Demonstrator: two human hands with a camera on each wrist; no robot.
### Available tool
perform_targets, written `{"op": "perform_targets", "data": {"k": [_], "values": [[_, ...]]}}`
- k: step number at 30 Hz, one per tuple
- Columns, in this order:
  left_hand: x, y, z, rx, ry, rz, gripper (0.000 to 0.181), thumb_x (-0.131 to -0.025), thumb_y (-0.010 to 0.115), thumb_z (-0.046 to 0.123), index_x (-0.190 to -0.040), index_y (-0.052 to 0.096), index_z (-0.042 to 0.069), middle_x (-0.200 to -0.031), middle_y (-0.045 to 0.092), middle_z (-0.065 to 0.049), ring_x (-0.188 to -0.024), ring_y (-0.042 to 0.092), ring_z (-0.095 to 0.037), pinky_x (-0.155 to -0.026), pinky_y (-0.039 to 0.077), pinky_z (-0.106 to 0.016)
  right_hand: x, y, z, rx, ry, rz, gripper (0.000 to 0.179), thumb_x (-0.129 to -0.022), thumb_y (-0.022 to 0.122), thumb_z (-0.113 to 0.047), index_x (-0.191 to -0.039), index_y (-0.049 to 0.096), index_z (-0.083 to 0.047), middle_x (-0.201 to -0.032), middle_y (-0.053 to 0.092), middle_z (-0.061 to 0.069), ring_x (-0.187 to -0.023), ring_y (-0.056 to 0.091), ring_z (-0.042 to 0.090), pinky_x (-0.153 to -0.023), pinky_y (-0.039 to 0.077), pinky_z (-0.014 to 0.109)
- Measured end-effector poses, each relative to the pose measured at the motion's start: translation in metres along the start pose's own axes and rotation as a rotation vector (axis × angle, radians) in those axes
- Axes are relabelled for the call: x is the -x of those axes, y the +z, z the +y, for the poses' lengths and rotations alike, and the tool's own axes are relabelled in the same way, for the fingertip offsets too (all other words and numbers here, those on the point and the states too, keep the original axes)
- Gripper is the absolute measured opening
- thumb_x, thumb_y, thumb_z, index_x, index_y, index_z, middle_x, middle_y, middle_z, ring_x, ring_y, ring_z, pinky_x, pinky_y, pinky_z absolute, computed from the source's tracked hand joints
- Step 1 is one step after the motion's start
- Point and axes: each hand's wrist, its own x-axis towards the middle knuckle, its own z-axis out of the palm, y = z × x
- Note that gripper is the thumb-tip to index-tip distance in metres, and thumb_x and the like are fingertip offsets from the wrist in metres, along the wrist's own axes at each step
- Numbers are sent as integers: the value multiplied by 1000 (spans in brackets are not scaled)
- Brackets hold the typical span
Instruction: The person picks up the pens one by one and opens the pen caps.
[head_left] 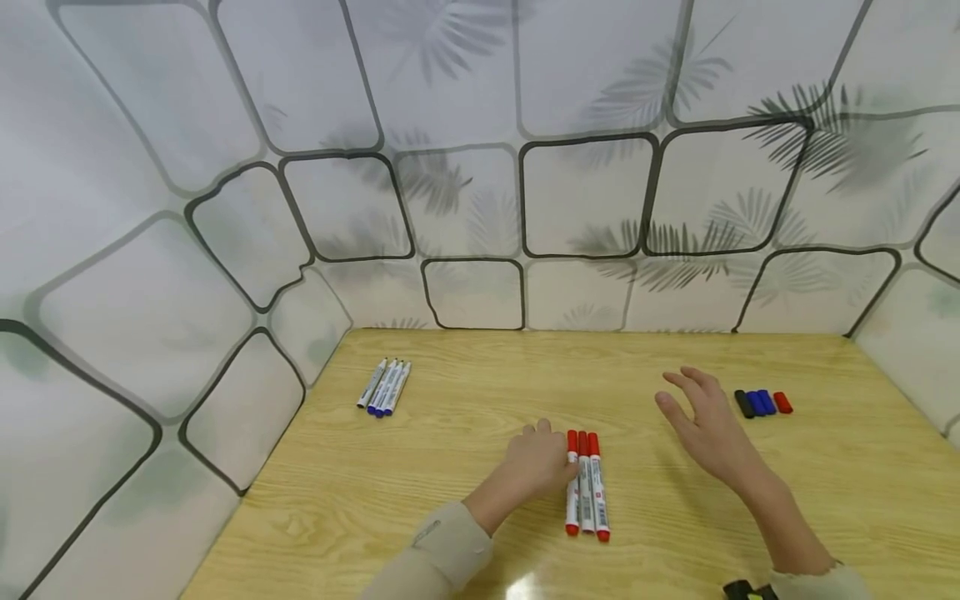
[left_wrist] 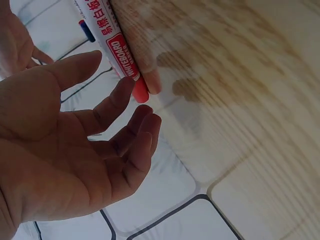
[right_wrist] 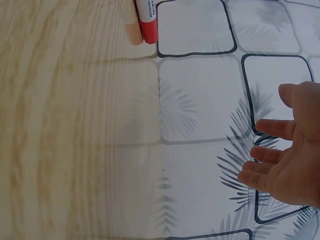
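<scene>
Three red-capped whiteboard markers (head_left: 587,487) are laid side by side near the middle of the table (head_left: 487,375), with their caps pointed away from the person. The left hand (head_left: 538,462) is held against or just over the leftmost one; in the left wrist view its fingers are seen loosely bent, with the thumb apart from them, and nothing is seen to be pinched. Whether the barrel is touched by a fingertip cannot be told. The right hand (head_left: 708,437) is held over the table with its fingers spread and nothing held. The likeliest trouble seems to be rolling: round barrels could be set moving by a sideways nudge from the left hand, and the neighbouring markers could be pushed out of line. Because the row is so close, two barrels could also be caught where only one is meant. At the far left, four markers (head_left: 384,388) seem to be left with bare tips, so the table or a sleeve could be marked if they are brushed, and the ink could dry out. Beyond the right hand, four loose caps (head_left: 765,402) are set in a short row; being small and light, they could be scattered by a careless sweep. Colours could be mismatched too, since one red cap (head_left: 783,402) is included, while only blue and dark ends can be made out among the bare-tipped markers.
</scene>
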Motion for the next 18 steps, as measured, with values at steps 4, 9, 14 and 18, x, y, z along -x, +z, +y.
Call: {"op": "perform_targets", "data": {"k": [4, 9, 14, 18], "values": [[-1, 1, 0, -36, 12, -8, 41, -93, 65, 46, -65, 58, 17, -96, 54, -5, -85, 48, -21, -68, 45, -32, 0, 0, -1, -5, 2, 0, 59, -107, 43, -35, -144, 39, 11, -150, 22, 37, -135, 23, 58, -96, 29, 75], [-5, 2, 0, -85, 21, -4, 39, -92, 64, 47, -68, 59, 17, -101, 56, -6, -92, 50, -22, -86, 47, -36, 1, -1, -1, -6, 0, 4, 59, -107, 43, -35, -144, 39, 10, -150, 23, 37, -134, 25, 58, -95, 30, 74], [-8, 1, 1, -142, -20, -8, 34, -89, 68, 44, -70, 60, 16, -101, 55, -5, -96, 51, -22, -89, 48, -38, 2, -2, 0, -6, -3, 2, 59, -107, 44, -35, -145, 38, 10, -150, 23, 37, -134, 26, 57, -95, 31, 74], [-9, 1, 2, -151, -63, -31, 33, -87, 71, 43, -70, 61, 16, -96, 54, -4, -94, 51, -21, -87, 47, -37, 3, -2, 0, -7, -5, -2, 59, -107, 45, -35, -145, 38, 9, -150, 22, 37, -134, 26, 57, -96, 31, 74]]}}
